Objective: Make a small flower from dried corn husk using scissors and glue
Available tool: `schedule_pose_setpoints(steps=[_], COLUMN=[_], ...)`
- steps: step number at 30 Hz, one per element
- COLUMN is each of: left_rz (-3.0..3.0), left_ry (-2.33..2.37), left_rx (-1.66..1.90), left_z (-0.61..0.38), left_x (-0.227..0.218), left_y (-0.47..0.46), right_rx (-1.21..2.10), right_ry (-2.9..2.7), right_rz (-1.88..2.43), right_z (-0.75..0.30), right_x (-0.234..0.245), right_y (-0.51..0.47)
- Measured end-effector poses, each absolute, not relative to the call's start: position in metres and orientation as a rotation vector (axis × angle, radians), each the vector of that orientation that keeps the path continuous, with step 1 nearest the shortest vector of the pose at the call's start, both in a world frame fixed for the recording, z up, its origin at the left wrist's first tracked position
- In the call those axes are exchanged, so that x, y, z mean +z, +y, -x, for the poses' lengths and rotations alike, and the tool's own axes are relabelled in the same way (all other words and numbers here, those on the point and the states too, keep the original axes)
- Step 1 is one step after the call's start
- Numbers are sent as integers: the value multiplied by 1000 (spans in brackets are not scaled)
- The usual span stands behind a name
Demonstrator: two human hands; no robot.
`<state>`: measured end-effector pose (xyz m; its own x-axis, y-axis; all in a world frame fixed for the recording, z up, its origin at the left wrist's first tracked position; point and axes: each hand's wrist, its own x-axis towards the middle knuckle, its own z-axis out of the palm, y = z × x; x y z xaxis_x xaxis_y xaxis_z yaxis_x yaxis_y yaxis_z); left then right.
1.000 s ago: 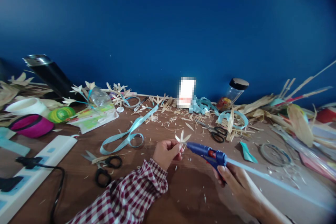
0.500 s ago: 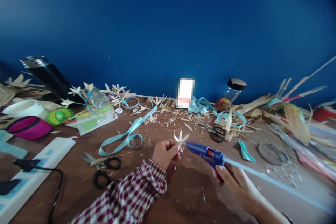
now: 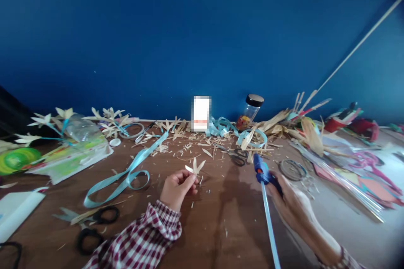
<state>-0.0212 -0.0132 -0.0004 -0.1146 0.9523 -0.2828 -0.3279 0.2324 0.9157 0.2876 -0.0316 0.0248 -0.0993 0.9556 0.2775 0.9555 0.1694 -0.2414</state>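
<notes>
My left hand (image 3: 179, 188) pinches a small pale flower (image 3: 195, 167) made of dried husk-like petals, just above the brown table. Off to the right, my right hand (image 3: 288, 201) is wrapped round a blue glue gun (image 3: 260, 169) whose nozzle points away from me. A long translucent glue stick (image 3: 269, 222) trails from its back end toward me. Black-handled scissors (image 3: 89, 227) lie open to the left of my left sleeve. A light blue ribbon (image 3: 126, 178) curls across the table beyond them.
Husk scraps (image 3: 176, 145) litter the table's back. A lidded jar (image 3: 251, 111) leans near the wall, with a second pair of scissors (image 3: 239, 157) in front. Finished-looking flowers (image 3: 65, 113) stand at left by a clear bottle (image 3: 82, 128). Clear sticks (image 3: 341, 183) lie right; a power strip (image 3: 22, 208) is left.
My right hand has drawn the glue gun away from the flower to the right and turned its nozzle forward. My left hand still pinches the flower. The view has swung right.
</notes>
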Motion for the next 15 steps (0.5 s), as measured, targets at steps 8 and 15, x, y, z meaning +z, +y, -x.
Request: schedule_pose_setpoints(steps=[8,15], left_rz=[-626,-528], left_ry=[1191,1181], left_rx=[1280,1376], left_z=[19,29], left_x=[3,16], left_y=[-14,-7], right_rx=[-463,-562], right_ry=[-1925,-1978], right_rz=[2215,2292], right_z=[-370,-386], right_x=[8,15], right_y=[-23,-28])
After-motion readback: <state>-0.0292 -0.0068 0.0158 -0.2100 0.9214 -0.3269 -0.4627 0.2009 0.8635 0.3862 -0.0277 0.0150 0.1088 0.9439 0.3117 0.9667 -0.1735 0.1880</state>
